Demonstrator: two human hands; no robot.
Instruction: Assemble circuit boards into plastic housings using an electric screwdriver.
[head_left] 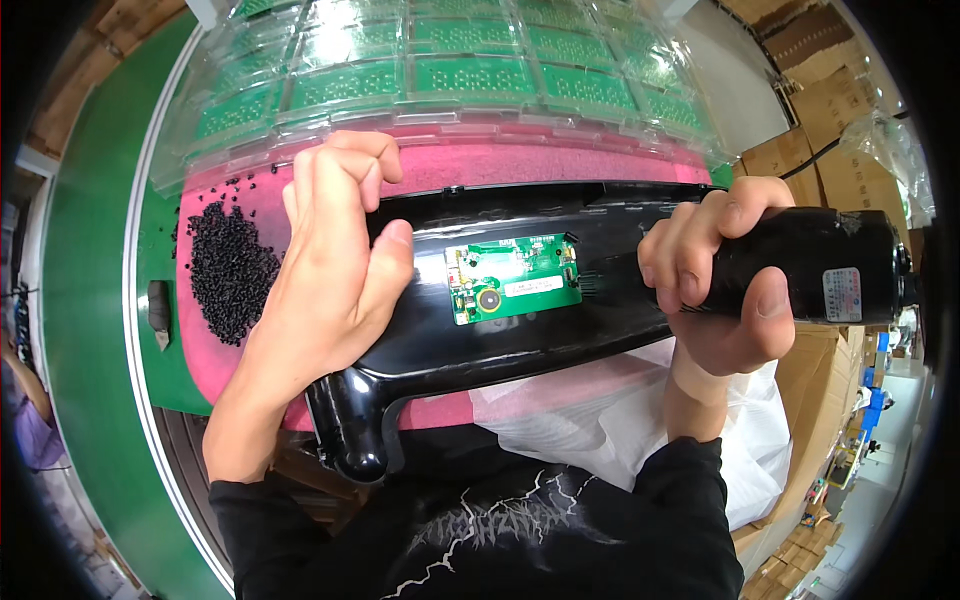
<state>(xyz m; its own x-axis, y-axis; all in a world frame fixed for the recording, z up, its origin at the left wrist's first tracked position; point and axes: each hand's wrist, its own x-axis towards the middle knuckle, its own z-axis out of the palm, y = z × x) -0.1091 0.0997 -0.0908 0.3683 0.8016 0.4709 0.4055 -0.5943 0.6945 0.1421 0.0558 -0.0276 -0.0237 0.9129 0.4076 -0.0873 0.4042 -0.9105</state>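
A long, glossy black plastic housing (470,362) with a short stub at its lower left lies across the pink mat before me. In its middle sits a green circuit board (520,290) with small parts and a white label. My left hand (340,230) is at the housing's left end, fingers curled and thumb bent towards them; whatever it may hold is hidden. Wrapped in my right hand (715,265) is a black cylindrical power screwdriver (815,262), lying nearly level over the housing's right end. Its tip is hidden behind my fingers.
Left of the housing, a heap of tiny black screw-like pieces (230,270) covers part of the pink mat (440,160). Clear trays (470,80) of green boards stand behind. A small dark tool (158,312) lies farther left. Cardboard boxes (825,110) and white wrapping (750,440) are on the right.
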